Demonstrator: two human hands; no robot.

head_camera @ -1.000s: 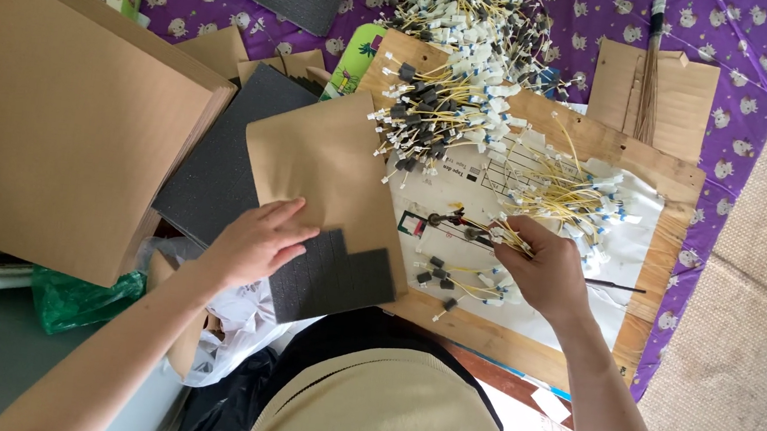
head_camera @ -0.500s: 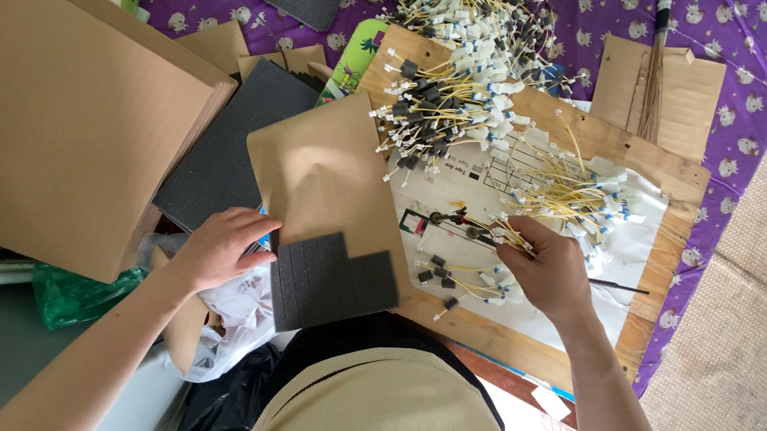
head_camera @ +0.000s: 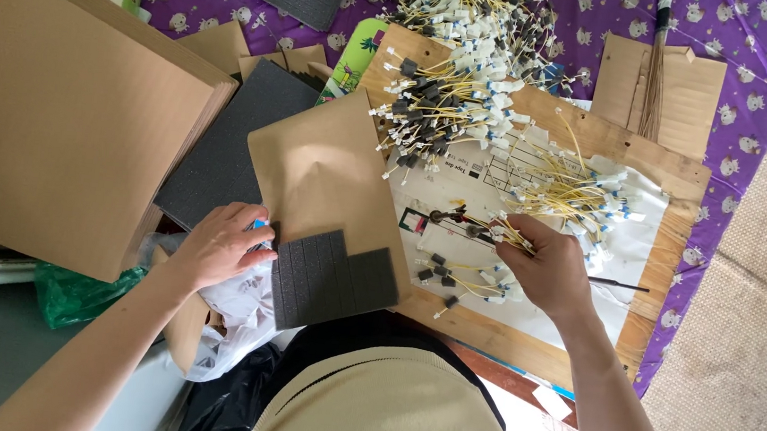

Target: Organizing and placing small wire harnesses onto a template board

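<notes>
My left hand point(head_camera: 221, 244) rests at the left edge of a dark grey foam sheet point(head_camera: 331, 278) scored into small squares, fingers curled on something small and blue. The foam lies on a tan paper sheet point(head_camera: 322, 166). My right hand point(head_camera: 549, 269) pinches a bundle of yellow wires point(head_camera: 505, 233) with white connectors over a printed white template point(head_camera: 457, 242) on a wooden board point(head_camera: 523, 330). Small loose foam pieces and wires point(head_camera: 453, 278) lie on the template below that hand.
Heaps of yellow wires with white and dark ends point(head_camera: 459, 81) cover the board's top. A large cardboard stack point(head_camera: 62, 115) lies left, a grey foam slab point(head_camera: 220, 146) beside it. Purple patterned cloth point(head_camera: 758, 84), a green bag point(head_camera: 76, 292) and white plastic point(head_camera: 236, 309) surround.
My left hand has slid down and left off the tan paper to the foam sheet's left edge, uncovering the foam. My right hand has stayed on the wires.
</notes>
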